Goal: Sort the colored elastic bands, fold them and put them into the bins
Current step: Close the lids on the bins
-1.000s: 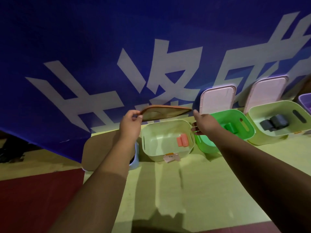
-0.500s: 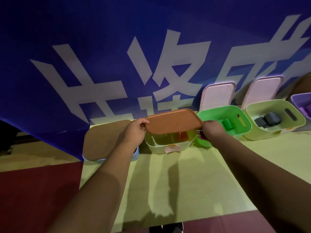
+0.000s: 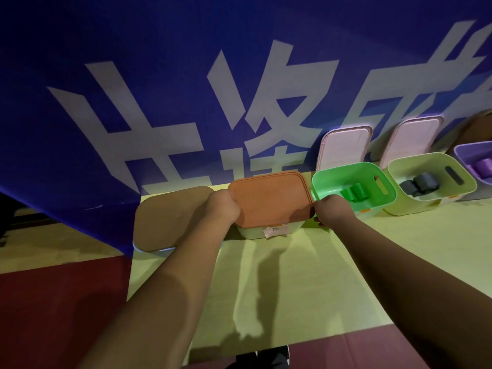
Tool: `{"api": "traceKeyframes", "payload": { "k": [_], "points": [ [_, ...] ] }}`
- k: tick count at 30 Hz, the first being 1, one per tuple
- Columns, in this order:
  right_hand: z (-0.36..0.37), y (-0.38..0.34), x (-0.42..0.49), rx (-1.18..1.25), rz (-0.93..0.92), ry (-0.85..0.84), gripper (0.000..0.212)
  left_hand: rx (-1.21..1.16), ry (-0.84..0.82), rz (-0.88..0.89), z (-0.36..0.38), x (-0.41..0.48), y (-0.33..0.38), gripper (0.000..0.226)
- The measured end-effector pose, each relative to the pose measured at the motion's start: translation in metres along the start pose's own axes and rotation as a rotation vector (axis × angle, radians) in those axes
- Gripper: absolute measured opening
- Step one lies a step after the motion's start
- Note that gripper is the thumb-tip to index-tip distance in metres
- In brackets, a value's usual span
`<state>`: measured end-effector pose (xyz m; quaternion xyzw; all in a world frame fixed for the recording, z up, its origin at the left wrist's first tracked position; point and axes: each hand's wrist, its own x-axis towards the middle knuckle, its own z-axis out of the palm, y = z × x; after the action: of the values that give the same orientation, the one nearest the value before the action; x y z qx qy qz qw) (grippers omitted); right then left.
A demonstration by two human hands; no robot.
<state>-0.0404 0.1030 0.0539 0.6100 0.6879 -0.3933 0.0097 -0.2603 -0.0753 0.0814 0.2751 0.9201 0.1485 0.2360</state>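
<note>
**Closing the orange bin.** The flat orange-brown plastic lid [image 3: 269, 198], held tilted above the pale rectangular plastic bin [image 3: 253, 233] a second ago, now lies level on its rim. The left hand [image 3: 223, 206] grips the lid's left edge and the right hand [image 3: 331, 210] its right edge, so the hands are apart. The folded orange elastic bands, visible inside a second ago, are now hidden beneath the lid. On the yellow-green worktop [image 3: 292, 262], the bright green plastic bin [image 3: 343, 173] holds folded green bands [image 3: 352, 193]. The pale yellow-green bin [image 3: 415, 163] holds dark grey bands [image 3: 419, 183] (two pink lids [image 3: 343, 147] lean behind). The orange sort appears finished; these open bins await covering.
</note>
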Motion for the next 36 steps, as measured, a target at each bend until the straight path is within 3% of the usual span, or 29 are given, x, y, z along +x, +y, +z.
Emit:
{"api": "traceKeyframes", "payload": {
  "k": [6, 17, 28, 32, 36],
  "points": [
    [-0.016, -0.005, -0.014, -0.034, -0.009, 0.041, 0.031, 0.104, 0.014, 0.022, -0.005, 0.006, 0.006, 0.022],
    [-0.069, 0.007, -0.021, 0.112, -0.047, 0.026, 0.025, -0.036, -0.067, 0.254, 0.005, -0.007, 0.074, 0.024],
    [-0.152, 0.035, 0.063, 0.274, -0.157, -0.048, 0.024, -0.172, 0.01, 0.382, 0.038, 0.013, 0.229, 0.029],
    [-0.188, 0.055, 0.105, 0.307, -0.168, -0.1, 0.023, -0.206, 0.075, 0.4, 0.059, 0.031, 0.289, 0.041],
    [-0.224, 0.075, 0.143, 0.352, -0.182, -0.151, 0.022, -0.082, 0.087, 0.47, 0.078, 0.045, 0.341, 0.056]
  ]
}}
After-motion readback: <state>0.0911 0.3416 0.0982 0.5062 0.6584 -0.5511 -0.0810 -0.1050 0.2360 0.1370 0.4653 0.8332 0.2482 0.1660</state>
